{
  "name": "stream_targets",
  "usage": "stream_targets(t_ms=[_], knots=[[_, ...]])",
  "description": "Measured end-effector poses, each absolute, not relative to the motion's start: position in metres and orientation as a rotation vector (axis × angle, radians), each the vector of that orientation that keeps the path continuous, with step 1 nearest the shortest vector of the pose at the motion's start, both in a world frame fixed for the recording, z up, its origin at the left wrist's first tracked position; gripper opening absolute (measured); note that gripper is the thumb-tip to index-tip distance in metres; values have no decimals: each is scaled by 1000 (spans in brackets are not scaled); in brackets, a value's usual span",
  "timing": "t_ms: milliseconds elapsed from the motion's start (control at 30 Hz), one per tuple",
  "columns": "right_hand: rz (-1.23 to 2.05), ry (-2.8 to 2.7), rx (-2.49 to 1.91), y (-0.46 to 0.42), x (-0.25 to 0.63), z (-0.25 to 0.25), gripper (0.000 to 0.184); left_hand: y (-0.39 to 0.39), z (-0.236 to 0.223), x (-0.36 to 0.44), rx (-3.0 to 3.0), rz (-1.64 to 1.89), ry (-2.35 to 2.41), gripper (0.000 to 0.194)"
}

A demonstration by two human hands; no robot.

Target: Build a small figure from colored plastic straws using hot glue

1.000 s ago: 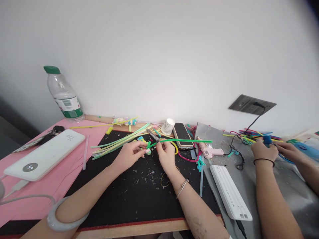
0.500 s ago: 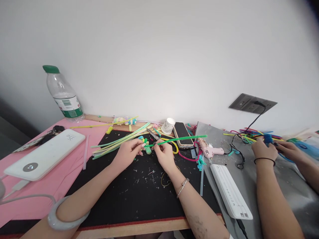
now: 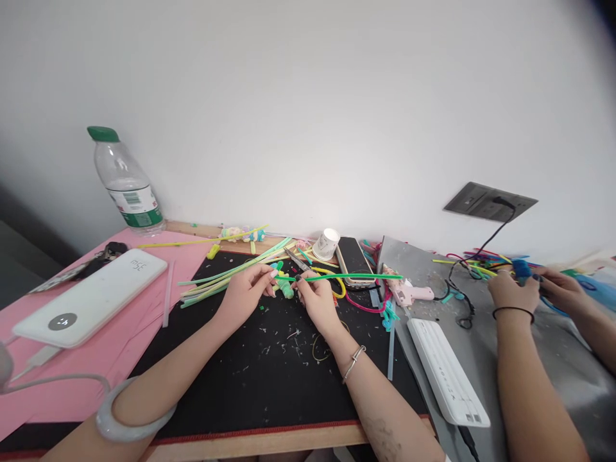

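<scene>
A long green pipe cleaner (image 3: pixel 353 276) stretches level between my hands and out to the right. My left hand (image 3: pixel 250 282) pinches its left end, and my right hand (image 3: pixel 314 295) grips it a short way along. Just below it, between the hands, a small pale-green fuzzy piece (image 3: pixel 287 286) shows; which fingers touch it I cannot tell. Behind my left hand lies a bundle of pale green and yellow pipe cleaners (image 3: pixel 212 290). Scissors (image 3: pixel 296 258) lie partly open behind my hands.
A paper cup (image 3: pixel 326 244), a phone (image 3: pixel 355 260) and a pink glue gun (image 3: pixel 407 290) stand toward the back right. White power banks (image 3: pixel 447 372) flank the black mat (image 3: pixel 269 391). A bottle (image 3: pixel 128 186) stands at left. At right, another person's hands (image 3: pixel 514 292) hold something blue.
The green pipe cleaner's free right end has dropped from an upward slant to nearly level. My hands have stayed almost in place.
</scene>
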State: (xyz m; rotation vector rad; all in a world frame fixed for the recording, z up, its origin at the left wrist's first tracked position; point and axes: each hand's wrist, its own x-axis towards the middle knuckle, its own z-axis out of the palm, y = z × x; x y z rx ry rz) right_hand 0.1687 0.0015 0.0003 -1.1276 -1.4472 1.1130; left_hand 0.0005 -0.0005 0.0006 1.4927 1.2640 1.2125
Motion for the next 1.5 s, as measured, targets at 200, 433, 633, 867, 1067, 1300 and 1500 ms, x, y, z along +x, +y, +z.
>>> stream_targets(t_ms=[200, 433, 633, 867, 1067, 1300, 1500], knots=[[1157, -1362, -1088, 5, 171, -5, 26, -3, 5, 1, 1532, 1193, 1267, 25], [1181, -1341, -1068, 5, 171, -6, 28, -2, 3, 1, 1540, 1173, 1266, 26], [1199, -1364, -1074, 4, 171, -3, 27, -4, 3, 0, 1599, 1147, 1274, 25], [1175, -1430, -1094, 2, 171, 1, 26, -4, 3, 0, 1533, 1226, 1271, 24], [1279, -1486, -1049, 2, 168, -4, 28, -6, 5, 1, 1426, 1335, 1239, 25], [1270, -1506, -1029, 2, 171, -2, 34, -5, 6, 1, 1371, 1368, 1274, 27], [774, -1733, -1208, 10, 191, 8, 33, -4, 6, -2, 1365, 1398, 1340, 27]])
